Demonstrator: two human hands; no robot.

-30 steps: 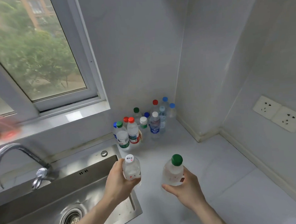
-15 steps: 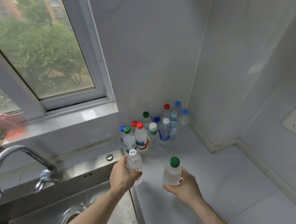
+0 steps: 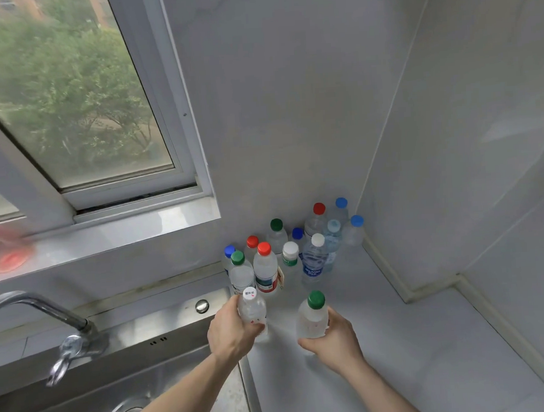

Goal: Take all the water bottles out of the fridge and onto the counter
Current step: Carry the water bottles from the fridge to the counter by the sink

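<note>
A white table (image 3: pixel 416 350) runs into a tiled corner, with a steel sink (image 3: pixel 166 381) and its curved tap (image 3: pixel 48 318) set in at the left below a window (image 3: pixel 77 115). At the back of the table, in the corner, a cluster of water bottles (image 3: pixel 292 249) stands upright, close together, with caps in red, green, blue and white; one reads Aquafina (image 3: pixel 312 262). In front of the cluster, two more bottles are held upright, apart from each other. The left hand (image 3: pixel 232 334) has its fingers curled round a white-capped bottle (image 3: pixel 252 310) at the sink's right edge, just in front of the nearest standing bottles. The right hand (image 3: pixel 334 340) grips a green-capped bottle (image 3: pixel 312 318) from the right side and below. Whether either bottle's base touches the table cannot be told.
</note>
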